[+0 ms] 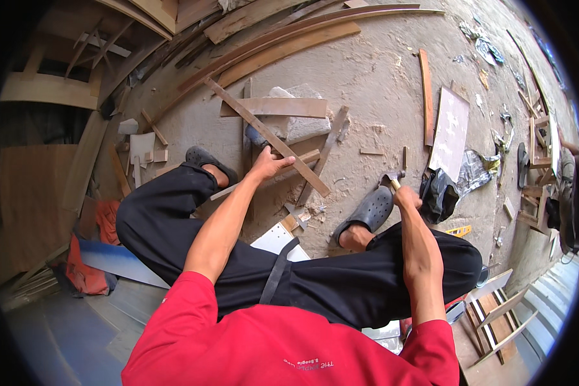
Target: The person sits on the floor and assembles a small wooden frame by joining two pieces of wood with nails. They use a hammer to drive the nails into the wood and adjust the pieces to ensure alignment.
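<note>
My left hand [269, 165] grips a long, narrow wooden strip [254, 121] that slants from the upper left to the lower right. A short, wide board [296, 108] and a pale, rough block [302, 130] are beside the strip, just beyond that hand. My right hand [408, 198] is closed round the light handle of a hammer [394, 177], whose metal head points away from me. The hammer is held above the floor near my right clog [371, 211], apart from the strip.
Long planks [289, 51] lie along the far left. An orange-brown board [426, 96] and a pale panel [449, 132] lie to the right, near black plastic [439, 198]. Wooden frames [539, 164] stand at the far right, near another person [567, 199]. Offcuts and shavings litter the floor.
</note>
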Demonstrator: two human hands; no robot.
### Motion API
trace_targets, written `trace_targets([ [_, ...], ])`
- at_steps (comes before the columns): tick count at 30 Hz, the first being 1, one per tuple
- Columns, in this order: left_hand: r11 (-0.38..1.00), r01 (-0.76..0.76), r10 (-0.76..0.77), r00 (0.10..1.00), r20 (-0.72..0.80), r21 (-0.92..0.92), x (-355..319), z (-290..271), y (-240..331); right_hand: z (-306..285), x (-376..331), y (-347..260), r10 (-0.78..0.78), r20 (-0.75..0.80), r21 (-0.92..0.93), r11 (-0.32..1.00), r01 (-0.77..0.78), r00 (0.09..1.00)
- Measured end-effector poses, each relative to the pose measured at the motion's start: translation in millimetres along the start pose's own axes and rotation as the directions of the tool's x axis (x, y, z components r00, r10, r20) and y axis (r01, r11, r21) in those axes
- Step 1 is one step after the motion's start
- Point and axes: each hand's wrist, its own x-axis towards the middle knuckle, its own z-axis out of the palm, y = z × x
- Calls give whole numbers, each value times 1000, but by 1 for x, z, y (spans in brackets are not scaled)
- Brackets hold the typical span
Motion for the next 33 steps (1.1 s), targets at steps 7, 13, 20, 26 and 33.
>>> trace_targets([
  [7, 997, 0, 0, 1000, 8, 72, 15, 0, -16, -29, -28, -77, -319, -366, -68, 946, 317, 874],
  [13, 961, -6, 34, 995, -98, 276, 12, -43, -43, -31, -57, -165, -639, -356, 255, 636, 729, 682],
  [20, 817, 474, -214, 776, -593, 327, -37, -151, -127, -18, -89, -225, -703, -603, 107, 398, 911, 378],
  [26, 691, 505, -713, 593, -374, -517, -67, -138, -152, -15, -97, -250, -798, -433, 149, 395, 907, 418],
  [33, 401, 278, -720, 685, -112, -873, -60, -124, -158, -19, -108, -290, -821, -249, 330, 427, 842, 514],
])
